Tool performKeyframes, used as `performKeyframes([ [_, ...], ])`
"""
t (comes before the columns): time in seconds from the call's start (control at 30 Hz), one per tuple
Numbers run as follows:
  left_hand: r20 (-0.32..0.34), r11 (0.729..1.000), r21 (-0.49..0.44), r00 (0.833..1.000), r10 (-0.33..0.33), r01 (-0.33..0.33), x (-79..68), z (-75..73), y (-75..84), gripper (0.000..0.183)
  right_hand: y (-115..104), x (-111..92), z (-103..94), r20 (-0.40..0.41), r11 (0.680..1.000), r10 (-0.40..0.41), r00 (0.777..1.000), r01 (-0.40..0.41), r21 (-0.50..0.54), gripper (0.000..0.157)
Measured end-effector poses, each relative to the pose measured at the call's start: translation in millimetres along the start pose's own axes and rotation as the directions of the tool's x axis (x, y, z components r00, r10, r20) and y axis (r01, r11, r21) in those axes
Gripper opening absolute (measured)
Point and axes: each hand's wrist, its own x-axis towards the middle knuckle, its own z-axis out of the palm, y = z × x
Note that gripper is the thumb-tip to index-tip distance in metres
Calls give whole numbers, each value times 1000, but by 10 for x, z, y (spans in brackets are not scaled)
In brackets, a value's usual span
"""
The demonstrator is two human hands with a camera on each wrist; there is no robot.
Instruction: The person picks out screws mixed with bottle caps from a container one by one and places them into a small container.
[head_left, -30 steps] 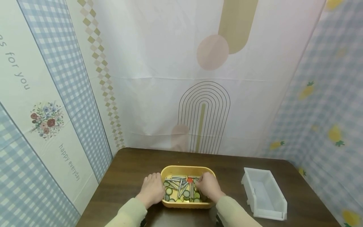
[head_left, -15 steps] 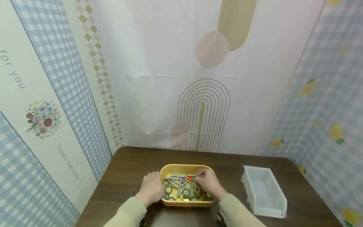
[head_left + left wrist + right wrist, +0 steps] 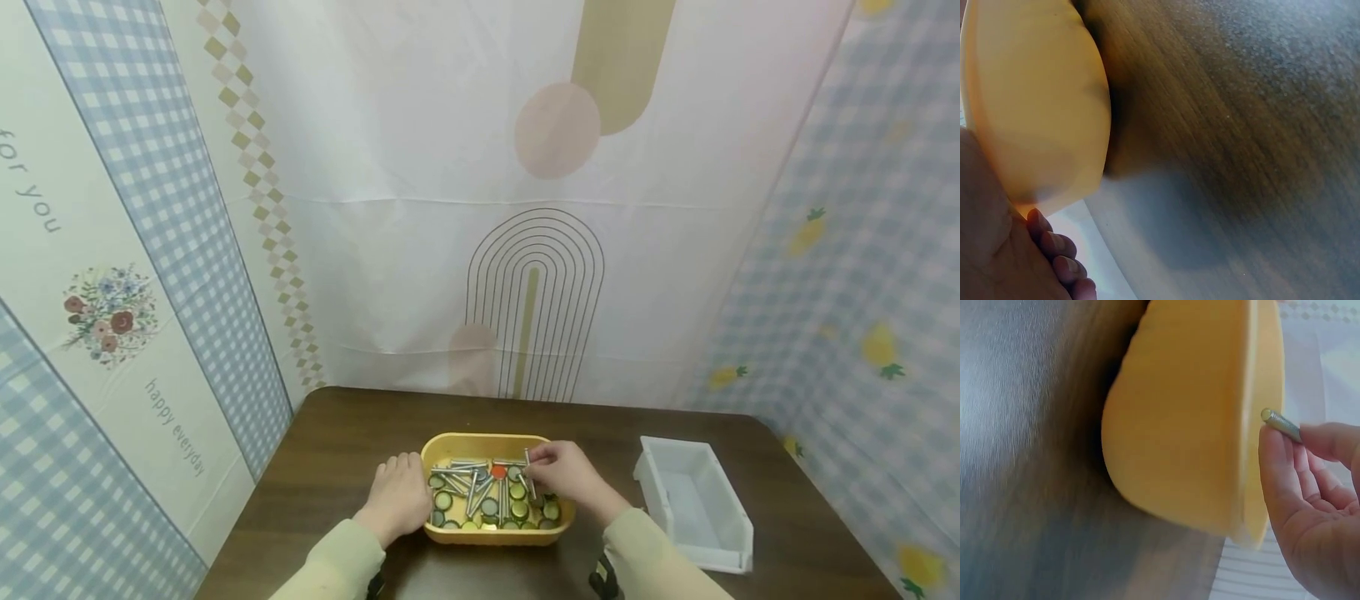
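A yellow plastic tub (image 3: 495, 538) stands on the table, holding silver bolts (image 3: 471, 493) and round bottle caps (image 3: 519, 509), one of them red (image 3: 498, 472). My left hand (image 3: 401, 493) grips the tub at its left end; its curled fingertips (image 3: 1067, 265) show by the tub wall in the left wrist view, the thumb hidden. Over the tub's right end, my right hand (image 3: 564, 471) pinches a bolt (image 3: 1282, 425) between thumb and fingers. The bolt's threaded end pokes out past the fingertips in the right wrist view.
To the right a white open-fronted bin (image 3: 696, 504) stands on the dark brown table (image 3: 360, 417). Printed cloths hang behind the table and on both sides, the rear one (image 3: 397, 275) close along its back edge.
My right hand has come up from among the bolts and caps and moved right, a bolt now showing in its fingers. The left hand stays at the tub's left end.
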Motion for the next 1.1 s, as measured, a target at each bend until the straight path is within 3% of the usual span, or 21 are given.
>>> performKeyframes([
  [0.2,1,1000,4,1000,-10,10,0,-13,-7,25,60,4,-171,-19,1000,22,1000,-22,-1,20],
  [0.43,3,1000,-2,1000,-18,18,15,-5,-11,28,114,-78,-435,-59,1000,16,998,-15,13,27],
  [0.6,7,1000,-4,1000,-25,25,31,-15,-27,28,115,-191,-778,-66,998,-6,998,11,65,27],
  [0.7,11,999,-13,999,-32,32,17,-17,-40,28,129,-281,-1008,-53,997,22,998,-18,76,32],
  [0.93,11,999,-22,999,-32,32,-4,-12,-36,27,247,-475,-1482,-97,995,96,991,-95,18,45],
  [1.1,0,999,-20,1000,-28,28,-7,-17,-14,27,381,-561,-1656,-165,991,118,979,-126,-42,47],
])
